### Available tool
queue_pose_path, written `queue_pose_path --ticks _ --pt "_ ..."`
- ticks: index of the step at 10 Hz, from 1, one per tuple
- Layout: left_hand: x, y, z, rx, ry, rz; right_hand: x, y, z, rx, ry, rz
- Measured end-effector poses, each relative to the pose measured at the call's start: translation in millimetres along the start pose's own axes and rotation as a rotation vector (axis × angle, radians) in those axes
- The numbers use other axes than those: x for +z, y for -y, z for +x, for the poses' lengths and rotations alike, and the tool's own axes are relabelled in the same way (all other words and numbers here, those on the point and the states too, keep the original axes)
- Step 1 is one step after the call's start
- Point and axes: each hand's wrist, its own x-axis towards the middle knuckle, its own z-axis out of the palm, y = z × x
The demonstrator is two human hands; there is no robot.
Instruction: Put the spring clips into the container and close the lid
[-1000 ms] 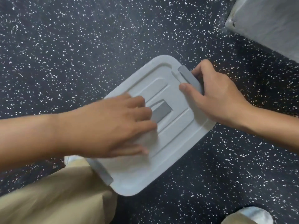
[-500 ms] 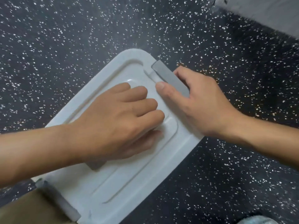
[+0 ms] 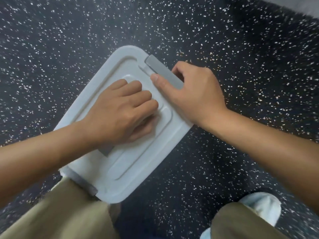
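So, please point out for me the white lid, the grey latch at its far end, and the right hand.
white lid (image 3: 138, 169): head view, on the bare flat part near the person.
grey latch (image 3: 159, 68): head view, on its flat top face.
right hand (image 3: 193, 94): head view, on the back of the hand.

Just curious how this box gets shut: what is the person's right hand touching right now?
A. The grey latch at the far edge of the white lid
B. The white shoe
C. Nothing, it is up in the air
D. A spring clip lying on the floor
A: the right hand wraps the grey latch at the lid's far edge, thumb resting on the lid beside it, while the left hand presses on the lid's middle.
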Motion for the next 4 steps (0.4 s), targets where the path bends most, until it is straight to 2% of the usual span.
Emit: queue_pose_path --ticks 1,2,4 --pt "-1.3 -5.2 1.0 -0.025 0.017 0.021 -0.7 3.7 -3.1 -0.022 -0.041 -0.186" --pt "-7.5 -13.3 1.8 -0.099 0.079 0.036 -4.2 11.7 -4.5 -0.020 0.020 -0.341" --pt "-27.8 -34.1 7.6 -0.258 0.211 0.005 -29.0 30.9 -24.3 0.115 0.194 -0.417"
